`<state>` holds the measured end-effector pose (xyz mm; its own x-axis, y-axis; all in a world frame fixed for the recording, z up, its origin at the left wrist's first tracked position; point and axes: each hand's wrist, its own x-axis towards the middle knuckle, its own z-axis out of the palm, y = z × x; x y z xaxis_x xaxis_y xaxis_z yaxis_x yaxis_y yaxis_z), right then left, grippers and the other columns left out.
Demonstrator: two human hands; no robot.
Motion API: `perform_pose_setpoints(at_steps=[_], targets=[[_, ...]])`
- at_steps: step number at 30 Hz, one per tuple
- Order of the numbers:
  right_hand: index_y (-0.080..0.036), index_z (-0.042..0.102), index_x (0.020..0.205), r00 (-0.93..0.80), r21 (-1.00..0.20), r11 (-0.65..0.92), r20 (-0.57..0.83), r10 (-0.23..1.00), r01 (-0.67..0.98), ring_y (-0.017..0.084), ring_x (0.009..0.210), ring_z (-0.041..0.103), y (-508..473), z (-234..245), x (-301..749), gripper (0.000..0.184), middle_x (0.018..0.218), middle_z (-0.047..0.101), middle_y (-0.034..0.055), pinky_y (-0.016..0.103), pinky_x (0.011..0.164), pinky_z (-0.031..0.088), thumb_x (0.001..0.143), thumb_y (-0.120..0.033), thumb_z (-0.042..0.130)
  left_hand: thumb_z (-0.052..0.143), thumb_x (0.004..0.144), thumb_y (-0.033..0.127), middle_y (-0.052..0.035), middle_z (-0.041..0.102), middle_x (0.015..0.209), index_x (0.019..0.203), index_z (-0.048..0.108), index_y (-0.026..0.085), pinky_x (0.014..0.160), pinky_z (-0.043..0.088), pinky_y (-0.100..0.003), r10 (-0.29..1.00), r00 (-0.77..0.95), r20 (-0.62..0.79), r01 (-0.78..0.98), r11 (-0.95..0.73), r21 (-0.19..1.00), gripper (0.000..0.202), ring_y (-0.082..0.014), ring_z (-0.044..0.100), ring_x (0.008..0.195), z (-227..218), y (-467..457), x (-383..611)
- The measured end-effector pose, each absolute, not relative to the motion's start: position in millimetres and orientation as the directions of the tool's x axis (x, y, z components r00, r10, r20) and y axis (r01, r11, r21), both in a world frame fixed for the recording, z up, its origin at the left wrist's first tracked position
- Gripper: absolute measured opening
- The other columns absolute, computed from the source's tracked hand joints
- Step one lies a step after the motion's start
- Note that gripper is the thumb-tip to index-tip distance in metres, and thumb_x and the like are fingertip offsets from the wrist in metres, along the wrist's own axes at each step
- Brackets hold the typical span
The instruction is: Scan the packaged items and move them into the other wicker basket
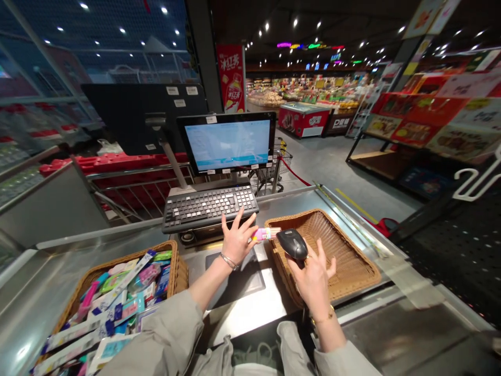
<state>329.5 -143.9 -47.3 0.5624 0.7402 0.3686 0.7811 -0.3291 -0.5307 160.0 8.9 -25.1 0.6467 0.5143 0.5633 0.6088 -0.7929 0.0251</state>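
My left hand [237,240] is in front of the keyboard, fingers spread, with a small pink-and-yellow packet of thin sticks [264,234] held at the thumb side. What exactly the sticks are is too small to tell. In my right hand [313,277] is a black handheld barcode scanner [291,244], its head toward the packet and its handle hidden by the palm. Some of my right fingers stick out loosely. Behind the scanner stands a brown wicker basket [344,261]. To the left, another wicker basket [174,266] is heaped with small packaged goods [121,297].
A black keyboard [209,206] and a lit monitor [230,143] stand behind my hands, with a second, dark screen [144,115] at the left. The metal counter [23,313] runs both ways. A white hook [475,183] juts in at the right.
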Motion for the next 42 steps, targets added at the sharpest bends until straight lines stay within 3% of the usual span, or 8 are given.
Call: perform_pose_setpoints(at_steps=[8,22,30,35,42], targets=[[-0.023,0.068,0.107,0.618,-0.528,-0.39,0.375,0.691,0.755,0.033,0.141,0.026,-154,-54,351,0.046,0.128,0.063,0.0084,0.065,0.108,0.004,0.087,-0.057,0.043,0.064,0.085,0.039,-0.0057,0.056,0.139,0.109,0.067,0.029,0.111,-0.004,-0.073,0.475,0.68,0.559,0.557,-0.83,0.028,0.027,-0.033,0.027,0.144,-32,3,189],[-0.022,0.07,0.101,0.691,-0.522,-0.471,0.392,0.608,0.711,0.032,0.139,0.031,-170,-59,372,0.044,0.124,0.065,0.007,0.06,0.109,0.013,0.087,-0.056,0.045,0.064,0.085,0.031,-0.0051,0.055,0.14,0.112,0.065,0.031,0.11,-0.004,-0.075,0.394,0.748,0.534,0.446,-0.894,0.035,0.027,-0.0321,0.026,0.144,-58,-8,233],[-0.02,0.07,0.101,0.744,-0.534,-0.524,0.4,0.534,0.663,0.033,0.134,0.037,-175,-63,382,0.053,0.116,0.068,0.0121,0.061,0.108,0.01,0.085,-0.062,0.041,0.062,0.085,0.036,-0.0071,0.044,0.149,0.139,0.046,0.034,0.111,-0.002,-0.074,0.473,0.731,0.492,0.52,-0.853,0.049,0.055,-0.0335,0.022,0.146,-54,-17,249],[-0.02,0.071,0.091,0.744,-0.538,-0.518,0.418,0.522,0.665,0.033,0.132,0.038,-174,-60,384,0.05,0.113,0.069,0.011,0.06,0.108,0.011,0.086,-0.061,0.041,0.059,0.087,0.04,-0.0092,0.044,0.149,0.138,0.049,0.03,0.112,-0.002,-0.072,0.501,0.714,0.489,0.543,-0.837,0.063,0.052,-0.0343,0.023,0.145,-48,-17,234],[-0.019,0.068,0.102,0.727,-0.556,-0.485,0.391,0.564,0.675,0.032,0.131,0.039,-160,-56,370,0.056,0.119,0.067,0.0139,0.06,0.107,0.013,0.085,-0.063,0.039,0.054,0.089,0.045,-0.0092,0.043,0.149,0.136,0.05,0.028,0.113,-0.008,-0.069,0.571,0.654,0.496,0.609,-0.787,0.104,0.05,-0.0332,0.022,0.146,-40,-16,203]])
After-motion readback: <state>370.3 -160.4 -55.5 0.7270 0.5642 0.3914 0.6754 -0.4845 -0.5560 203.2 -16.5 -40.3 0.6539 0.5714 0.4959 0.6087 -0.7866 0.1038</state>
